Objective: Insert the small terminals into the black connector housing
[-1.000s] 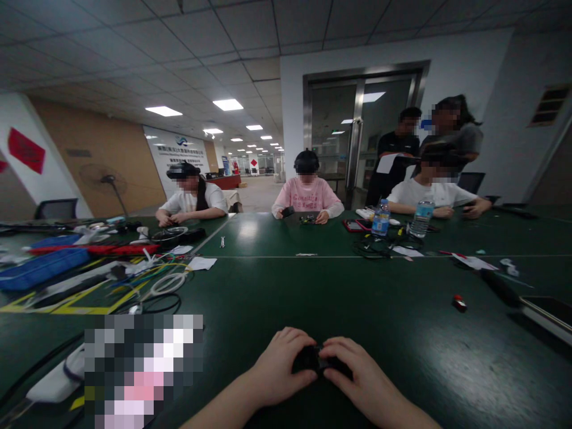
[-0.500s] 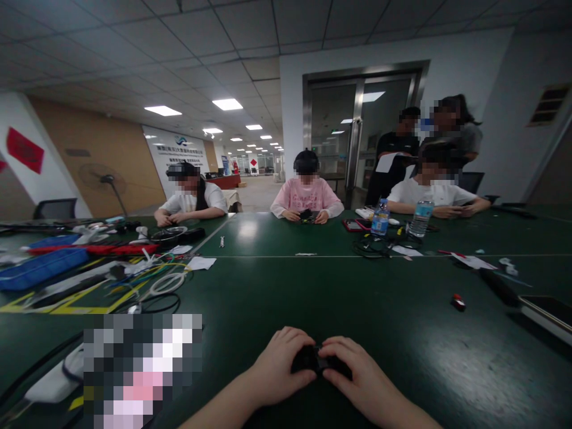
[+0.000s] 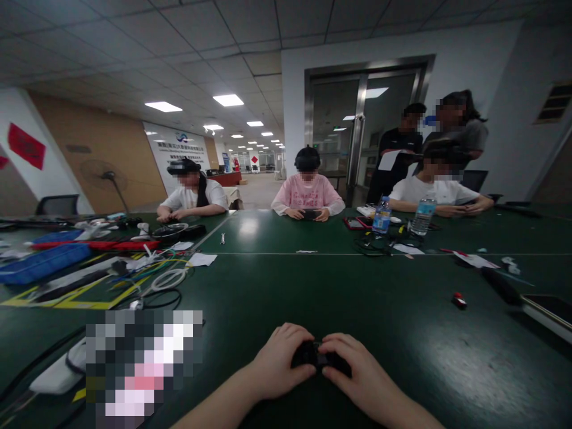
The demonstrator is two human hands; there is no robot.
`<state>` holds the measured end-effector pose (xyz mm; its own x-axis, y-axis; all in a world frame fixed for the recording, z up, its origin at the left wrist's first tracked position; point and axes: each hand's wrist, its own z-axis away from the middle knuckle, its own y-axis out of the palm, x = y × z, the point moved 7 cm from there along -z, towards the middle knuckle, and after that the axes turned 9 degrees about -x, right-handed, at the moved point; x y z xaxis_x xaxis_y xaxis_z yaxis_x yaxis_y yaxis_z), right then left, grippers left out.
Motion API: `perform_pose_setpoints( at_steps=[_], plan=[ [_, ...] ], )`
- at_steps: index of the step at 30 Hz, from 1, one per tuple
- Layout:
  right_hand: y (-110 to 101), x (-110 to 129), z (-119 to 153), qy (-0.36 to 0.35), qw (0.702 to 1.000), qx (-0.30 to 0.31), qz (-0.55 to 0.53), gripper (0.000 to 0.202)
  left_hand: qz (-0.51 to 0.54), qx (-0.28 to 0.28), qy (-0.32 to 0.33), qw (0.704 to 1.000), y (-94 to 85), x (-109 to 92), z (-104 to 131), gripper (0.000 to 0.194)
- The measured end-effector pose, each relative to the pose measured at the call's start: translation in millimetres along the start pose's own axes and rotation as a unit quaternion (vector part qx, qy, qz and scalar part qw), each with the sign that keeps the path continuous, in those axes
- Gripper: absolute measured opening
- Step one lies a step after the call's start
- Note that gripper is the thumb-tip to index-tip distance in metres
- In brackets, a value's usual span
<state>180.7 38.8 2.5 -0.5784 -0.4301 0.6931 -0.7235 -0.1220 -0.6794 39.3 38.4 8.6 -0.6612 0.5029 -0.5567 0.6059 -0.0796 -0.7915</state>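
Observation:
Low in the middle of the view, my left hand (image 3: 285, 361) and my right hand (image 3: 351, 374) close on a small dark black object (image 3: 320, 358) from its two sides. Fingers curl over its far edge, while both thumbs lie along the near side. Between the fingertips only its narrow middle part shows; the hands and dark shadow cover the rest, so its exact kind cannot be made out. It is held close above the green tabletop (image 3: 250, 298).
To the left are a blue tray (image 3: 44, 264), cables (image 3: 167, 280) and a white power strip (image 3: 60, 369). A red-and-black item (image 3: 459, 301) lies right. Two bottles (image 3: 382, 215) stand farther back. Several people sit or stand across the table, including one in a pink top (image 3: 308, 195).
The view has shifted slightly. My hands keep nearly the same grip on the black object. Across the table, the dark item in the pink-sleeved person's hands has been tilted.

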Motion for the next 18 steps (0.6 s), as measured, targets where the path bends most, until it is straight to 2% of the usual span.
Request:
perform_pose_setpoints(
  at_steps=[6,10,18],
  plan=[
    [-0.2,0.9,-0.8,0.003,1.000,0.012,-0.001,0.023,0.004,-0.001,0.007,1.000,-2.1,-3.1,-0.3,0.049],
    [0.9,-1.4,-0.4,0.009,1.000,0.018,0.002,0.024,0.002,-0.003,0.005,1.000,-2.7,-4.2,-0.7,0.040],
    [-1.2,2.2,-0.3,0.005,1.000,0.018,-0.002,0.020,0.003,0.005,0.001,1.000,-3.0,-4.9,-0.4,0.039]
  ],
)
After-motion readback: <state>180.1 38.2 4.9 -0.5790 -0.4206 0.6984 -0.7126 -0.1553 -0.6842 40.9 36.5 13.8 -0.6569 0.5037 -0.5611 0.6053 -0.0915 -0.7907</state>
